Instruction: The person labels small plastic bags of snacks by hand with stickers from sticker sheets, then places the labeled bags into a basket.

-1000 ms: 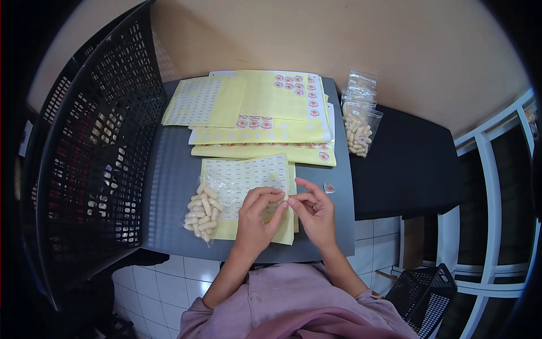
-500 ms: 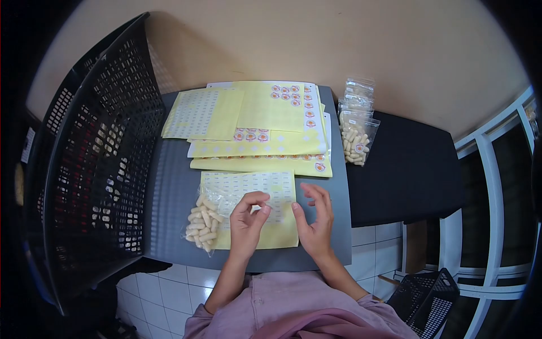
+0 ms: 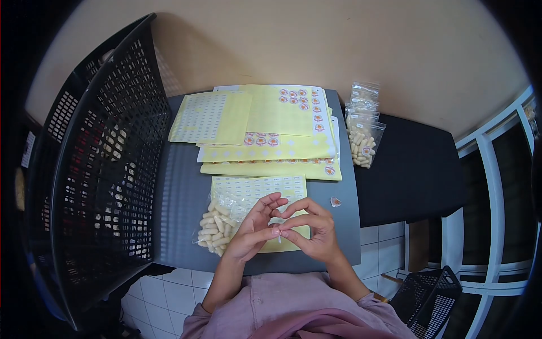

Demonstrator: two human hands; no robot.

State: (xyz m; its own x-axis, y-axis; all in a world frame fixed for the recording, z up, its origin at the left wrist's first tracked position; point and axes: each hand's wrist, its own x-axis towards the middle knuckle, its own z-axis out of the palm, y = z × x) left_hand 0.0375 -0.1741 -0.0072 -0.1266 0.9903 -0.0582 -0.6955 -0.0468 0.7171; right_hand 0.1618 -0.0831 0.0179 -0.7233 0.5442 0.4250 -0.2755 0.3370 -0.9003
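My left hand (image 3: pixel 252 226) and my right hand (image 3: pixel 314 230) meet fingertip to fingertip above a yellow sheet of small white labels (image 3: pixel 261 190). Between the fingertips they pinch a small white label (image 3: pixel 279 237) that hangs down. To the left of my left hand lies a clear bag of pale capsules (image 3: pixel 219 221), partly on the sheet. A single round orange sticker (image 3: pixel 335 201) lies on the grey table (image 3: pixel 180 203) to the right of my right hand.
Further back lie several yellow sticker sheets (image 3: pixel 271 121), some with orange round stickers. Several filled clear bags (image 3: pixel 364 133) stand at the back right. A large black mesh basket (image 3: pixel 96 158) leans at the left. A black surface (image 3: pixel 406 169) adjoins on the right.
Both hands lifted off the label sheet and came together, now pinching a small label between the fingertips. The view has shifted slightly.
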